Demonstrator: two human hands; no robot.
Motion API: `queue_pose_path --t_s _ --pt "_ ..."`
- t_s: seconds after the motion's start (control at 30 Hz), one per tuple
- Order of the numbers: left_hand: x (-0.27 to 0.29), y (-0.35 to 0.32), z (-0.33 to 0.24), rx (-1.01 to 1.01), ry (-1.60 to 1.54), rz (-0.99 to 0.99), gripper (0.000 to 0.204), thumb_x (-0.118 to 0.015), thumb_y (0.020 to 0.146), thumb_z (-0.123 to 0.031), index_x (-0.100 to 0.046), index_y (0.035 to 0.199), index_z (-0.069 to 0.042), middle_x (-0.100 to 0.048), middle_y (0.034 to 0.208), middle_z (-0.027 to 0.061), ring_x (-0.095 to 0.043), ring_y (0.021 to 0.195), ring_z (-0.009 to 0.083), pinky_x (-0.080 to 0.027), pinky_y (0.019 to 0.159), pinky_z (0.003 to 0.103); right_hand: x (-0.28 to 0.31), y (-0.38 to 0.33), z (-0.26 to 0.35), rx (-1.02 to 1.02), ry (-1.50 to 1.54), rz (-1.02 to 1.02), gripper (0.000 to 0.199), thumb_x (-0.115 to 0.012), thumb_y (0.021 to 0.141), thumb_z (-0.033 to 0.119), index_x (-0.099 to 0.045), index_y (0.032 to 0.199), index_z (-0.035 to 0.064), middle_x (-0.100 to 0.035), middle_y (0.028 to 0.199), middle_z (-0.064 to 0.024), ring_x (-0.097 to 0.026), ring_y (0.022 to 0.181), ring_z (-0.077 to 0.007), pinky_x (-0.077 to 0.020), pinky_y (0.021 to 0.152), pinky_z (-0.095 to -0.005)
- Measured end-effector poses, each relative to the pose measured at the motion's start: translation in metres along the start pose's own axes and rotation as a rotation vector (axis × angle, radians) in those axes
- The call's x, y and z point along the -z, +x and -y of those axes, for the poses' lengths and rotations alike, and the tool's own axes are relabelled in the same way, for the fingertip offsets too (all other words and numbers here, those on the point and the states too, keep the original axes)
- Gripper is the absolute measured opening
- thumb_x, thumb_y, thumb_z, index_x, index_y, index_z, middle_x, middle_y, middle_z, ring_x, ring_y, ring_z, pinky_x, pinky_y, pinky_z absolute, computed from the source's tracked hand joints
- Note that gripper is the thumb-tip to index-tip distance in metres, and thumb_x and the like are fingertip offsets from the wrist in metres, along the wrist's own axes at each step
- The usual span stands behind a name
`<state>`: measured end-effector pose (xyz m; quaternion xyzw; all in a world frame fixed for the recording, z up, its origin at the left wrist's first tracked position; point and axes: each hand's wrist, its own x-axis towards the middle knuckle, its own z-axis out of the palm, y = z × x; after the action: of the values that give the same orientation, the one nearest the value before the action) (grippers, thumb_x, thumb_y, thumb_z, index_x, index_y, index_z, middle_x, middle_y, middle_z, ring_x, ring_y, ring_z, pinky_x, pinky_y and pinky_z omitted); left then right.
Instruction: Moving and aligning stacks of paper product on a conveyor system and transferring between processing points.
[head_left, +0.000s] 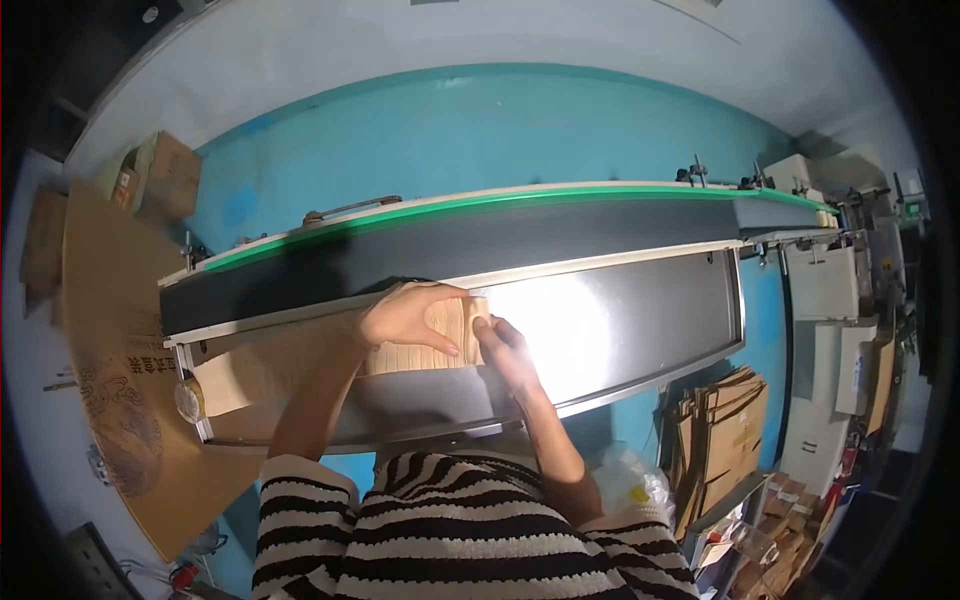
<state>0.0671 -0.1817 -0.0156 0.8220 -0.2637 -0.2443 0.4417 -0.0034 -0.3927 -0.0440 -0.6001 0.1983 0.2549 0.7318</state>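
Note:
A flat brown cardboard piece (445,350) with ridged lines lies on the shiny metal table (640,310) below the conveyor. My left hand (405,315) rests on top of its upper edge, fingers curled over it. My right hand (503,350) presses against its right edge, fingers together. Both forearms come up from my striped sleeves at the bottom. More brown cardboard (250,375) stretches to the left under my left arm.
A dark conveyor belt (450,245) with a green edge runs along behind the table. A large printed cardboard sheet (110,350) leans at the left. Folded cartons (720,430) stand at the lower right, small boxes (165,175) at the upper left.

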Motion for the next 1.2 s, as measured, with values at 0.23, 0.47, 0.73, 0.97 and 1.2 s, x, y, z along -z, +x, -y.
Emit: queue_pose_path --t_s 0.23,0.47,0.73,0.97,1.2 --pt "-0.003 -0.011 0.015 0.061 -0.036 0.004 0.076 -0.088 0.063 -0.046 -0.058 0.122 -0.007 -0.064 0.116 0.0175 -0.062 0.109 0.0354 -0.049 0.094 0.039 0.021 0.03 -0.002 0.127 -0.377 -0.05 0.031 -0.058 0.093 0.019 -0.06 0.116 -0.0026 -0.067 0.101 -0.011 -0.063 0.087 -0.0192 -0.0502 0.08 -0.0309" --pt "0.013 -0.012 0.021 0.004 0.039 -0.061 0.07 -0.085 0.066 -0.047 -0.057 0.116 -0.007 -0.063 0.11 0.0202 -0.061 0.104 0.0381 -0.049 0.089 0.043 -0.015 0.046 -0.018 0.398 -0.348 -0.213 0.049 -0.06 0.097 0.041 -0.055 0.117 -0.003 -0.062 0.092 -0.0054 -0.059 0.081 -0.0122 -0.0486 0.076 -0.025" --pt "0.041 -0.053 0.037 0.039 -0.054 0.02 0.082 -0.086 0.064 -0.046 -0.055 0.131 -0.01 -0.061 0.125 0.0214 -0.058 0.115 0.0393 -0.047 0.098 0.042 -0.063 0.012 -0.002 -0.045 -0.271 -0.103 0.04 -0.064 0.095 0.033 -0.064 0.115 -0.0014 -0.069 0.09 -0.0072 -0.062 0.079 -0.0137 -0.0496 0.073 -0.0285" --pt "0.044 -0.045 0.039 0.052 -0.027 0.013 0.079 -0.085 0.066 -0.047 -0.055 0.13 -0.011 -0.062 0.123 0.0199 -0.057 0.117 0.0376 -0.046 0.098 0.043 -0.045 0.06 0.017 0.12 -0.048 -0.15 0.047 -0.066 0.095 0.037 -0.055 0.124 0.0019 -0.066 0.106 -0.0098 -0.063 0.092 -0.0138 -0.0504 0.076 -0.0276" --pt "0.048 -0.065 0.056 -0.065 -0.056 -0.06 0.078 -0.084 0.068 -0.045 -0.055 0.132 -0.011 -0.061 0.124 0.02 -0.059 0.114 0.0379 -0.048 0.096 0.044 -0.078 0.021 -0.008 0.062 -0.234 -0.039 0.047 -0.067 0.093 0.038 -0.063 0.118 -0.0016 -0.067 0.097 -0.009 -0.059 0.085 -0.0142 -0.0486 0.077 -0.0295"
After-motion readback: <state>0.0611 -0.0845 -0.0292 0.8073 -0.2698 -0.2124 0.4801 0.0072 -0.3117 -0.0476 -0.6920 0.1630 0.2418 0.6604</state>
